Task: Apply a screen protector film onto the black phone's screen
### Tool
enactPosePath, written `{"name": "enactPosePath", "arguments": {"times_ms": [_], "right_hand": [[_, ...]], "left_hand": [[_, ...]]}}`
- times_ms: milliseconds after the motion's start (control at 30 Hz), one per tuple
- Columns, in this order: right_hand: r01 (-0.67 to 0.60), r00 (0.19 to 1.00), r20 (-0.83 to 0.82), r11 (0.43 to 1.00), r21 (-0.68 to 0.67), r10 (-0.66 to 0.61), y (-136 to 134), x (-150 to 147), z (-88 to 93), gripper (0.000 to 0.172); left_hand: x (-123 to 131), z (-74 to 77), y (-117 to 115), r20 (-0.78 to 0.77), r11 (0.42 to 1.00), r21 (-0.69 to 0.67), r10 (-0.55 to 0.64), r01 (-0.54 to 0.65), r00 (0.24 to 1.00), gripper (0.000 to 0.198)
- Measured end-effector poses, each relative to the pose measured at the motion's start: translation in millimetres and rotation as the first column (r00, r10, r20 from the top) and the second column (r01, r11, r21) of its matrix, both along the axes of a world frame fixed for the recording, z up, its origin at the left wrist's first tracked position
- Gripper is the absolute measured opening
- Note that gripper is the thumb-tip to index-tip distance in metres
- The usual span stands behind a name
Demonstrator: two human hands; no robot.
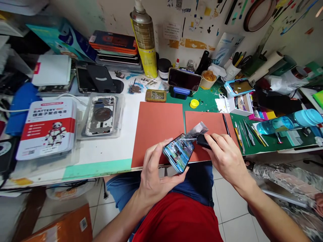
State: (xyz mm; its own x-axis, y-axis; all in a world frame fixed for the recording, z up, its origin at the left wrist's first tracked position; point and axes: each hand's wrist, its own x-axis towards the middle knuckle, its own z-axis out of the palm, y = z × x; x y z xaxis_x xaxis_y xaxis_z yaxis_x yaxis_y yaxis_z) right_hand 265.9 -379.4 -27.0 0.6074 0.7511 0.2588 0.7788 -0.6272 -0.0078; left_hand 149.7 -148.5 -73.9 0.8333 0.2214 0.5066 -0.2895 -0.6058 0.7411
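My left hand (153, 171) grips a smartphone (178, 152) by its edges, screen up and lit, over the front edge of the bench. My right hand (224, 155) is closed on a black-handled tool (203, 141) whose thin metal tip touches the phone's upper right corner. A small clear plastic film (199, 128) lies just beyond the phone's top end, on the red mat (214, 121). A second, larger red mat (156, 127) lies to the left of it.
A clear tray with a phone back housing (102, 115) and a white battery box (46, 129) lie left. A tall spray can (145, 38) and a phone on a blue stand (184, 80) stand behind. Tweezers and drivers (248, 134) and a blue bottle (290, 121) lie right.
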Motion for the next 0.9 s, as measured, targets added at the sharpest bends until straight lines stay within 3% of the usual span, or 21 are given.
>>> {"name": "enactPosePath", "arguments": {"times_ms": [467,600,667,767,833,900], "right_hand": [[0.02,0.998,-0.062,0.998,0.054,-0.016,-14.5,-8.2,-2.3,0.054],[0.076,0.986,-0.161,0.969,0.234,-0.039,-19.2,-5.8,1.8,0.044],[0.177,0.959,-0.274,0.913,0.368,-0.076,-23.3,0.4,6.8,0.039],[0.387,0.883,-0.448,0.754,0.531,-0.138,-27.6,25.4,13.3,0.041],[0.461,0.857,-0.498,0.627,0.628,-0.132,-25.2,56.2,13.4,0.043],[0.472,0.861,-0.493,0.554,0.686,-0.123,-16.8,97.0,7.5,0.041]], "left_hand": [[-2.6,-4.4,-0.1,-0.005,1.0,-0.013,0.005,-0.005,1.0,0.119],[-4.6,-6.1,0.5,-0.015,1.0,0.001,0.012,-0.012,1.0,0.12],[-5.4,-6.3,2.1,-0.006,1.0,0.011,0.013,-0.013,1.0,0.119],[-6.4,-5.5,6.7,-0.01,0.999,0.036,0.025,-0.025,1.0,0.115],[-7.9,-4.3,11.3,-0.023,0.997,0.064,0.036,-0.035,0.999,0.113],[-10.4,-3.4,17.6,-0.025,0.995,0.093,0.039,-0.037,0.999,0.111]]}}
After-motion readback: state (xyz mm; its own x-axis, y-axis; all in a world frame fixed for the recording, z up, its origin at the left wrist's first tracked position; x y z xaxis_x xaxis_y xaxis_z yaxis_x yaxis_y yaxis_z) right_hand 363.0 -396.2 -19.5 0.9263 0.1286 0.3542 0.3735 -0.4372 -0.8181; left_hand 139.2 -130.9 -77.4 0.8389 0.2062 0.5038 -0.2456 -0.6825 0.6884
